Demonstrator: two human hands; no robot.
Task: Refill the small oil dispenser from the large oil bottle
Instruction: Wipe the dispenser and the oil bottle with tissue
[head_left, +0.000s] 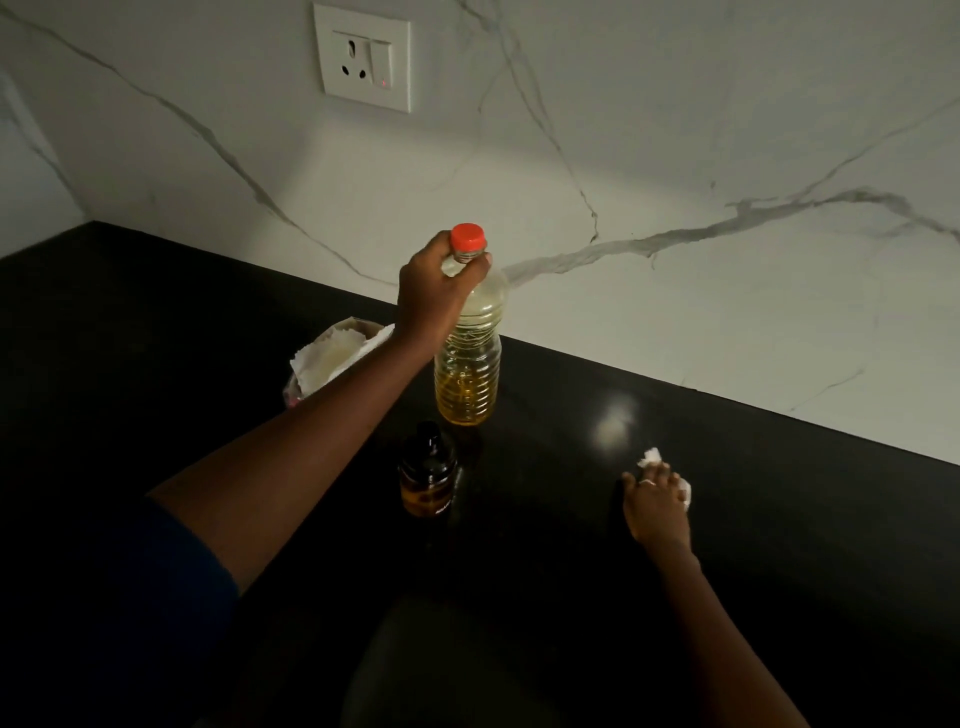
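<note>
Red cap (467, 237) pokes out above my left hand (432, 296), fingers clenched round the large oil bottle (469, 364) neck, upright on the worktop (753, 519). Small oil dispenser (427, 475) sits just in front. My right hand (655, 501) presses a tissue (651, 457) down.

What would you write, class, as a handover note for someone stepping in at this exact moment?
Left hand: gripping the neck of the large clear plastic oil bottle, red cap on, upright on the black countertop.
Right hand: pressing a crumpled white tissue on the countertop.
Small dark glass oil dispenser: nearer than the bottle, partly filled.
Done: cannot tell whether pouring happened.
Left: check the level, finish wiping.
</note>
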